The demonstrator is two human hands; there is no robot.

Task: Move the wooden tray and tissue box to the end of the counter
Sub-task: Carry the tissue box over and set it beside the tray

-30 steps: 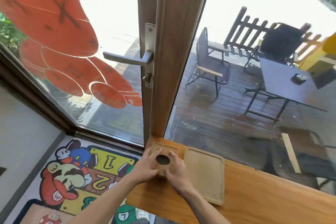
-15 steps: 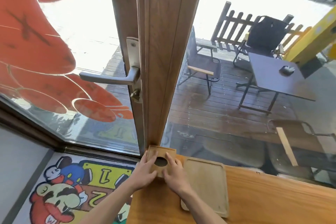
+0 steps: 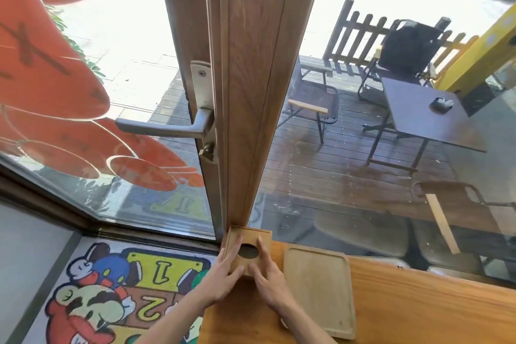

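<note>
A square wooden tissue box (image 3: 249,238) with a round hole in its top sits at the left end of the wooden counter (image 3: 418,304), touching the base of the door frame. My left hand (image 3: 223,274) presses its left side and my right hand (image 3: 269,274) its right side, fingers flat along the top. The flat wooden tray (image 3: 318,288) lies just to the right of the box, close beside my right hand.
A wooden door frame post (image 3: 251,92) with a metal handle (image 3: 167,127) rises right behind the box. Window glass runs along the counter's far edge. A cartoon floor mat (image 3: 111,288) lies below the counter's left end.
Both hands have pushed the tissue box farther back until it meets the door frame. The tray has stayed put. The camera has come closer.
</note>
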